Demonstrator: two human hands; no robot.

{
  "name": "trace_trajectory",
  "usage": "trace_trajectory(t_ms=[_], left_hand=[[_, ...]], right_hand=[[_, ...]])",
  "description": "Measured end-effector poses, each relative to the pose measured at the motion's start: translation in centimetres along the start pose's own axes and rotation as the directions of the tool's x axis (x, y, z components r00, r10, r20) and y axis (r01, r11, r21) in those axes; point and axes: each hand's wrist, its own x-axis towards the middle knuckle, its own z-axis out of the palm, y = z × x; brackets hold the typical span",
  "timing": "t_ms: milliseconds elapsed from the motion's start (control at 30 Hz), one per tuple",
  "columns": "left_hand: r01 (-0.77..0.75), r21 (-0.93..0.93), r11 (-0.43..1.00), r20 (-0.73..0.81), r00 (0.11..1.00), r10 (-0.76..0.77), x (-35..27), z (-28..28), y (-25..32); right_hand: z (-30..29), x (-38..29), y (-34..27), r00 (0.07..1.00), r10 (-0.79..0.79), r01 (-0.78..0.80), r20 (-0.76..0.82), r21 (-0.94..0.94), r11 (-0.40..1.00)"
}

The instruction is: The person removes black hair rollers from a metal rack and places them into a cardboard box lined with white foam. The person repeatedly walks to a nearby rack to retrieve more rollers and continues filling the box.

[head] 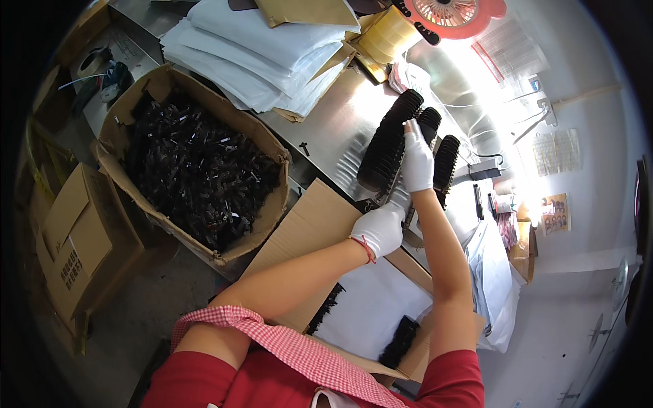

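My left hand (pixel 378 232), in a white glove, is at the near end of several long rows of black ribbed pieces; its fingertips are hidden. Beyond it, my right hand (pixel 418 160), gloved with a bare fingertip showing, lies along the middle row (pixel 429 118). A thicker black row (pixel 388 145) stands to its left and another black row (pixel 447 160) to its right. Whether either hand grips a row cannot be told. Below the hands, an open cardboard box (pixel 326 224) holds a white sheet (pixel 365 306) with black pieces (pixel 400 340) at its edges.
A large carton (pixel 219 99) full of small black parts (pixel 194 163) stands at the left. White bags (pixel 255 46) are piled at the back of the metal table (pixel 326 120). A pink fan (pixel 449 15) and yellow tape rolls (pixel 388 33) are beyond. A closed carton (pixel 81 239) is lower left.
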Motion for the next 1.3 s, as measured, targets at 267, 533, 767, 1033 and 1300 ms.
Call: trace_trajectory(t_ms=[267, 533, 767, 1033, 1300], left_hand=[[0.145, -0.988, 0.044, 0.127, 0.951, -0.283, -0.2, -2.2, 4.6], [0.293, -0.806, 0.515, 0.146, 0.941, -0.306, 1.4, -0.2, 2.5], [0.054, -0.103, 0.993, 0.07, 0.996, -0.047, 0.7, 0.4, 0.7], [0.132, -0.161, 0.978, 0.17, 0.98, -0.104, 0.8, -1.9, 1.0], [0.114, -0.177, 0.978, 0.069, 0.992, -0.103, 2.4, -1.1, 0.7]], right_hand=[[-12.0, -2.8, -3.8, 0.892, 0.345, -0.451, 0.291, 0.544, 0.707], [-7.9, -1.8, 2.7, 0.76, 0.489, -0.65, 0.429, 0.511, 0.562], [2.7, 1.1, 9.9, 0.638, 0.457, -0.609, 0.619, 0.769, -0.192], [3.0, 2.2, 5.5, 0.891, 0.409, -0.452, 0.196, 0.295, 0.842], [3.3, 1.7, 6.9, 0.998, 0.055, -0.054, 0.02, -0.064, 0.997]])
